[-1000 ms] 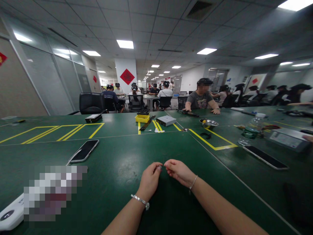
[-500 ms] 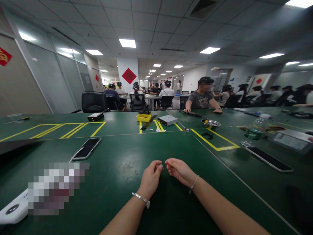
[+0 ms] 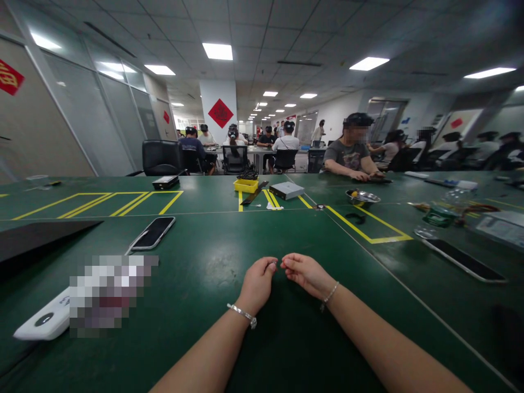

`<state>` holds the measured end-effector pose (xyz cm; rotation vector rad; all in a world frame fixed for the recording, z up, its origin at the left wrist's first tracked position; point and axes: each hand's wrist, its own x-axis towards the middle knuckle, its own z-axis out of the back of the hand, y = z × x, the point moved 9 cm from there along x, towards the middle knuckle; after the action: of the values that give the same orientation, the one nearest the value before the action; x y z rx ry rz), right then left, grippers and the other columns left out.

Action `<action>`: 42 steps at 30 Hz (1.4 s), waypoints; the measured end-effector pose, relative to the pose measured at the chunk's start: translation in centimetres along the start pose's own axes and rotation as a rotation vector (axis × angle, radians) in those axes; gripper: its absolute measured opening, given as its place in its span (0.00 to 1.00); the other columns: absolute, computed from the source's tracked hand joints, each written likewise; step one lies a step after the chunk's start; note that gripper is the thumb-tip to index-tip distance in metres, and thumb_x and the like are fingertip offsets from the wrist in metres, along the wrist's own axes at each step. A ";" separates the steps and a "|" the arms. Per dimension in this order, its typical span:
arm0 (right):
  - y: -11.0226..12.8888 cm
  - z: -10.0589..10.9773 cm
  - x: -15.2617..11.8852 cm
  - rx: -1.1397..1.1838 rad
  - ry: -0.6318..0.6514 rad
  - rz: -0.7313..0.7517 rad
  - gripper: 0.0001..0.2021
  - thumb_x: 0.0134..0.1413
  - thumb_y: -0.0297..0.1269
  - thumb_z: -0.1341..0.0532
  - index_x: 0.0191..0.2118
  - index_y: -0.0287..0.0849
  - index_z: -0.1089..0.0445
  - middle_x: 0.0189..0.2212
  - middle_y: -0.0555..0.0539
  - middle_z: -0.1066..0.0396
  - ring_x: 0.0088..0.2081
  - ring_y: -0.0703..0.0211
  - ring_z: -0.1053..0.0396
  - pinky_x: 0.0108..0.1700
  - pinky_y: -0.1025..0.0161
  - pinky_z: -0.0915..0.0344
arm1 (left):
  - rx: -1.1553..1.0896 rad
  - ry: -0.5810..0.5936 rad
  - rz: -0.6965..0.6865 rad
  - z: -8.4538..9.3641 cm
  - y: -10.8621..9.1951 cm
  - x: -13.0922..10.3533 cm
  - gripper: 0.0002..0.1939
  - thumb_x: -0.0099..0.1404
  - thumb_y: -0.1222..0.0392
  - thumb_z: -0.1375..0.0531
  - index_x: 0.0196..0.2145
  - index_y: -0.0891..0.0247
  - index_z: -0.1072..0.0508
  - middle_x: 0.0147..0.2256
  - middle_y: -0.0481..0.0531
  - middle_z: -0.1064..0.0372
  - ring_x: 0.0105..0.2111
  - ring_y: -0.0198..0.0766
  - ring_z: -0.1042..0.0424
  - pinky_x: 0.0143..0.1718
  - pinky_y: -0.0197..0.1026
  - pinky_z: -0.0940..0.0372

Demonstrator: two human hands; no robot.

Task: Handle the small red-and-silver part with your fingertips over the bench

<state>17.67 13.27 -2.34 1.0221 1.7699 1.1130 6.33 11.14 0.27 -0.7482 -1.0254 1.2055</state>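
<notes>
Close together over the middle of the green table point(image 3: 196, 322) are my two hands, fingertips pointing at each other with a small gap between. My left hand point(image 3: 258, 281) is closed in a pinch of thumb and forefinger; a tiny bit shows at its tip, too small to name. My right hand point(image 3: 307, 275) also pinches, its fingers curled inward, and whatever is in it is too small to make out. A silvery bracelet sits on each wrist.
A phone point(image 3: 153, 233) and a white device point(image 3: 45, 319), partly blurred out, lie left. Another phone point(image 3: 464, 261) and a bottle point(image 3: 440, 214) are right. Farther off stand a yellow tray point(image 3: 245, 186), a grey box point(image 3: 286, 190) and a metal bowl point(image 3: 363, 197). A person point(image 3: 352, 150) sits across.
The view has shifted slightly, so the scene sits a little higher and to the right. Both my hands keep their pinches. The person across has drawn their hands together.
</notes>
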 end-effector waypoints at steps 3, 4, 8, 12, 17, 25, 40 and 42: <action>-0.1 0.0 0.1 -0.026 0.000 -0.012 0.11 0.41 0.41 0.40 0.26 0.38 0.36 0.20 0.51 0.36 0.20 0.71 0.40 0.25 0.69 0.43 | -0.001 0.021 0.018 -0.2 0.1 -0.1 0.17 0.59 0.53 0.57 0.32 0.62 0.31 0.24 0.47 0.35 0.26 0.32 0.37 0.30 0.35 0.43; -0.2 0.0 0.1 -0.030 0.001 -0.018 0.12 0.43 0.43 0.41 0.26 0.38 0.36 0.18 0.52 0.37 0.19 0.71 0.41 0.24 0.69 0.43 | 0.003 0.022 0.020 -0.2 0.1 -0.1 0.18 0.59 0.53 0.58 0.31 0.62 0.31 0.23 0.47 0.35 0.25 0.32 0.37 0.29 0.35 0.43; -0.4 0.0 0.1 -0.051 -0.014 -0.047 0.15 0.44 0.47 0.44 0.24 0.38 0.37 0.15 0.53 0.39 0.17 0.71 0.43 0.21 0.70 0.46 | 0.020 -0.004 0.005 0.0 -0.1 -0.1 0.14 0.58 0.54 0.54 0.34 0.61 0.32 0.27 0.48 0.34 0.28 0.32 0.37 0.31 0.35 0.43; -0.2 -0.5 0.0 -0.060 0.049 -0.011 0.11 0.39 0.41 0.39 0.27 0.38 0.35 0.21 0.51 0.35 0.22 0.70 0.40 0.26 0.69 0.42 | 0.049 -0.038 -0.034 0.2 -0.4 0.0 0.10 0.52 0.62 0.47 0.34 0.61 0.33 0.30 0.48 0.35 0.30 0.32 0.37 0.33 0.35 0.43; -0.2 -0.3 -0.1 -0.028 0.047 -0.013 0.12 0.31 0.31 0.35 0.28 0.39 0.35 0.26 0.50 0.33 0.25 0.69 0.38 0.31 0.67 0.40 | 0.067 -0.069 -0.048 0.5 -0.6 0.0 0.09 0.48 0.67 0.45 0.30 0.62 0.33 0.30 0.47 0.36 0.31 0.32 0.38 0.33 0.35 0.43; -0.2 -0.2 0.0 -0.032 0.013 -0.012 0.09 0.36 0.32 0.36 0.29 0.38 0.32 0.25 0.50 0.33 0.24 0.70 0.38 0.30 0.68 0.39 | -0.002 -0.033 0.058 0.5 -0.4 -0.2 0.10 0.54 0.55 0.48 0.30 0.62 0.33 0.23 0.45 0.36 0.23 0.30 0.39 0.25 0.33 0.45; -0.1 0.0 0.2 0.026 -0.024 0.018 0.09 0.35 0.33 0.36 0.28 0.38 0.32 0.25 0.50 0.32 0.27 0.69 0.36 0.32 0.68 0.39 | 0.095 -0.063 0.000 0.8 -0.6 -0.2 0.08 0.52 0.58 0.45 0.31 0.59 0.31 0.26 0.45 0.33 0.27 0.31 0.36 0.30 0.34 0.43; -0.2 0.0 0.3 0.031 -0.049 0.036 0.10 0.33 0.32 0.35 0.28 0.38 0.32 0.25 0.50 0.32 0.28 0.68 0.35 0.34 0.67 0.40 | 0.117 -0.055 -0.018 0.7 -0.8 -0.3 0.08 0.52 0.58 0.46 0.31 0.59 0.31 0.27 0.45 0.33 0.28 0.31 0.36 0.31 0.34 0.43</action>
<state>17.54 13.47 -2.59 1.0947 1.7414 1.0767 6.00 10.67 1.22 -0.6162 -0.9957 1.2658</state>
